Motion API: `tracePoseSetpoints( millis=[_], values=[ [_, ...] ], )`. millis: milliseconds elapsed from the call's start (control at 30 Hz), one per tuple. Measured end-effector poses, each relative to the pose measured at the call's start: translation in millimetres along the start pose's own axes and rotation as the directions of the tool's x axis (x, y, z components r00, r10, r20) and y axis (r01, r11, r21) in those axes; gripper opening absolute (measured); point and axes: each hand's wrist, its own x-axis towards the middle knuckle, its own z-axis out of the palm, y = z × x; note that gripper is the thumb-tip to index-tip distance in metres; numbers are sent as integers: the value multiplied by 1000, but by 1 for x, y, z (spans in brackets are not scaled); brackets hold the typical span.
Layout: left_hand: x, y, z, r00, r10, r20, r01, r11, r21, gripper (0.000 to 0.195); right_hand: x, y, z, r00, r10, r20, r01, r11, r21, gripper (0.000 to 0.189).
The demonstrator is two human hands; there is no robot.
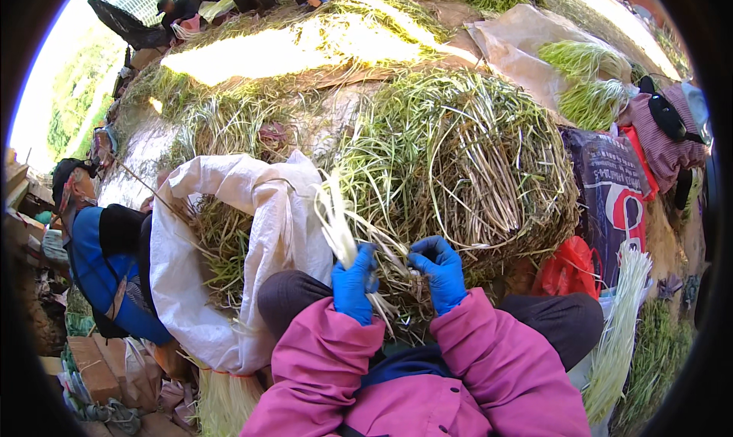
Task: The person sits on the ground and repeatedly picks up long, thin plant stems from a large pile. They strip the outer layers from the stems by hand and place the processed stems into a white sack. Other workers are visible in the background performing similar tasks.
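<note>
My left hand [354,288], in a blue glove, is closed around a small bunch of pale peeled stems [339,231], whose ends stick out above and below the fist. To its right, my blue-gloved right hand [441,273] has thumb and fingers pinched at thin unpeeled plant stalks [395,251]. Just beyond both hands lies a large heap of green leafy stalks [395,133], with whitish stems [487,167] bundled on its right side. A white woven sack [292,225] with a rolled rim stands left of my left hand, holding leafy scraps [226,248].
At the left sits a person in blue and black [114,253]. Near my right knee are a red plastic bag [570,271], a dark printed sack [607,190] and long pale stems [621,328]. More pale stems [229,397] lie below the white sack. Other people work farther back.
</note>
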Motion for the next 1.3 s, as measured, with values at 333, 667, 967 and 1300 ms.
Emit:
tracePoseSetpoints(
  millis=[333, 667, 967, 1300],
  values=[
    [-6, -16, 4, 989, 0, 149, -14, 996, 90, 12, -11, 1, 3, 953, 235, 190, -225, 972, -73, 12],
    [-19, 2, 8, 985, 113, 130, -145, 951, 274, 11, -9, 13, -5, 966, 187, 178, -172, 980, -96, 8],
    [-10, 62, 5, 937, 343, 70, -349, 929, 121, 14, -11, 102, -75, 964, 145, 223, 154, 381, -912, 15],
    [-12, 84, 8, 941, 297, 164, -308, 950, 47, 14, 4, -10, -30, 852, -343, 395, 520, 636, -570, 24]
  ],
)
